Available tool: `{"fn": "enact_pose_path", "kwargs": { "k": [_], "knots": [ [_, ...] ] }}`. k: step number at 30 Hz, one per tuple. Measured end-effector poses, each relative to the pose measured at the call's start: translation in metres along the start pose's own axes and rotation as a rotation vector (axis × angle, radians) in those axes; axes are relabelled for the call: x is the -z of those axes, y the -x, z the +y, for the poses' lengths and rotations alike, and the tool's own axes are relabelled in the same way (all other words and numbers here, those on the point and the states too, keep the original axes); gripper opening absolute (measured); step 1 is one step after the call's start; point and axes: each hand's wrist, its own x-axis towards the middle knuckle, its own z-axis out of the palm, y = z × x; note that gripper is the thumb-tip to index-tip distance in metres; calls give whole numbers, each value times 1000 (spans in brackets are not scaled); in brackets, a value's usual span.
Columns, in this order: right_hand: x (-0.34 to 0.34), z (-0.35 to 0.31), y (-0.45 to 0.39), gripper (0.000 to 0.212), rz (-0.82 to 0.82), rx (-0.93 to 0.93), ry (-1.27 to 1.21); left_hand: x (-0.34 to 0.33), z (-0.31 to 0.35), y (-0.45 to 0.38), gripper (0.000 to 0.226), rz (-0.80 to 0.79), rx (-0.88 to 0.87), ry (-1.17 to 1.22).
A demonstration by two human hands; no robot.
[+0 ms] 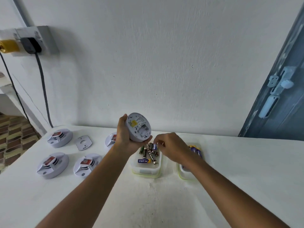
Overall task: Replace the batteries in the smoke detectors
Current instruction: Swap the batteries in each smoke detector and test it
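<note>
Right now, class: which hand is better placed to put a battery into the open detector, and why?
The right hand: its fingers are already at the batteries in the container, while the left hand grips the smoke detector, back facing up.

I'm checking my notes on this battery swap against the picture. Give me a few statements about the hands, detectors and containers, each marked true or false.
1. The left hand holds a smoke detector with its back side towards the camera. True.
2. The right hand lies flat on the table, far from any battery. False: it reaches over the left container, fingertips at a blue battery.
3. The left container holds a loose pile of batteries. True.
4. All other detectors are stacked in one pile. False: they lie apart on the table, left of the containers.
5. The right container has a lid on. False: it stands open, with batteries inside.
</note>
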Motion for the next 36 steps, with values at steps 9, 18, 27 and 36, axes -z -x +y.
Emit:
{"fn": "enact_pose_path", "kwargs": {
  "k": [9, 18, 27, 36],
  "knots": [
    [-66, -47, -30, 27, -360, -23, 683, 45, 26, -1, 53, 9, 55, 23],
    [-41, -35, -30, 24, -52, -253, -228, 72, 37, -3, 47, -5, 51, 68],
    [-22, -61, -39, 18, 317, -219, -875, 66, 38, -1, 58, -76, 72, 87],
    [-38, -68, -45, 9, 492, -81, -465, 54, 39, 7, 57, -122, 54, 158]
  ]
}}
